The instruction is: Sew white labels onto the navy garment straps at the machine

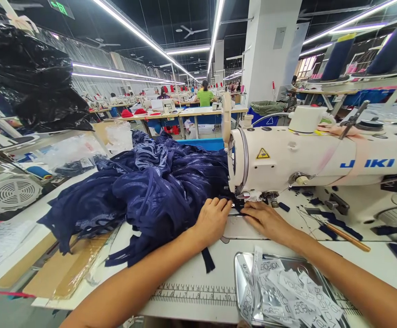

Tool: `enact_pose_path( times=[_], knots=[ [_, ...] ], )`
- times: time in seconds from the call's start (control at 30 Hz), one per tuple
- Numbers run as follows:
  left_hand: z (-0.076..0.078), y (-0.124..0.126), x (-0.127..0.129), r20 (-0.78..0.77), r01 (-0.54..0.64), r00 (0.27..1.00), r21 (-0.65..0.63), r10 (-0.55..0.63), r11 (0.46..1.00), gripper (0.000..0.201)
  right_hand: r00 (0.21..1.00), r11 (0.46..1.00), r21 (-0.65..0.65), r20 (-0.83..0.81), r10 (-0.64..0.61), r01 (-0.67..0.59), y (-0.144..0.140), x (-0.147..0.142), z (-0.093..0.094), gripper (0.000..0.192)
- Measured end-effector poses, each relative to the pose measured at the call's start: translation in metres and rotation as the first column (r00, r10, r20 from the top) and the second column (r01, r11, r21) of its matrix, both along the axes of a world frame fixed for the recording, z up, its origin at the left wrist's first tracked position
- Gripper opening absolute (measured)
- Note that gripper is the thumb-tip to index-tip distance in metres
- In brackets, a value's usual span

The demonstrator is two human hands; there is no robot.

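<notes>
A large heap of dark blue patterned fabric (150,187) lies on the white sewing table (191,278), left of a white JUKI sewing machine (307,157). My left hand (214,218) rests flat on the fabric's edge just before the needle area. My right hand (265,218) presses down on the cloth at the presser foot (242,197), fingers pointing toward the left hand. Both hands meet under the machine head. A dark blue strip (207,259) trails toward me from under the left wrist.
A metal tray (242,269) of white printed labels sits at the near edge. A wooden-handled tool (347,236) and blue scraps lie right of the machine. Black plastic bag (31,77), a white fan grille (10,193) and cardboard (62,266) are at left. Other workers sit far back.
</notes>
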State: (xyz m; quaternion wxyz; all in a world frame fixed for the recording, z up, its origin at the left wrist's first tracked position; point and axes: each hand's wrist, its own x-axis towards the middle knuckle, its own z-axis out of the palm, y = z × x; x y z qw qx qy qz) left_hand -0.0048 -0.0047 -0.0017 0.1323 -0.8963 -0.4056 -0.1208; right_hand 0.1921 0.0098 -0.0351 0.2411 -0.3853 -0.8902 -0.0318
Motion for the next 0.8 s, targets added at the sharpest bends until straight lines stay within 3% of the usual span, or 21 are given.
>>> enact_pose_path(
  times=[0.13,0.23,0.43,0.8],
  knots=[
    [-0.002,0.003,0.003,0.019,0.120,0.993,-0.071,-0.119,0.990,0.031,0.999,0.999,-0.052,-0.038,-0.017,0.016,0.003,0.001,-0.004,0.026],
    [-0.007,0.003,0.005,0.013,0.128,0.992,-0.107,-0.127,0.986,0.023,0.996,0.997,-0.070,-0.075,-0.039,0.034,0.005,0.001,-0.008,0.027],
    [-0.015,0.004,0.004,0.028,0.126,0.992,-0.121,-0.124,0.985,0.030,0.988,0.989,-0.143,-0.146,-0.055,0.034,0.007,0.003,-0.012,0.027],
    [-0.014,0.009,-0.003,0.039,0.187,0.982,-0.184,-0.183,0.965,0.033,0.964,0.972,-0.236,-0.258,-0.062,-0.001,0.011,0.007,-0.013,0.028]
  ],
)
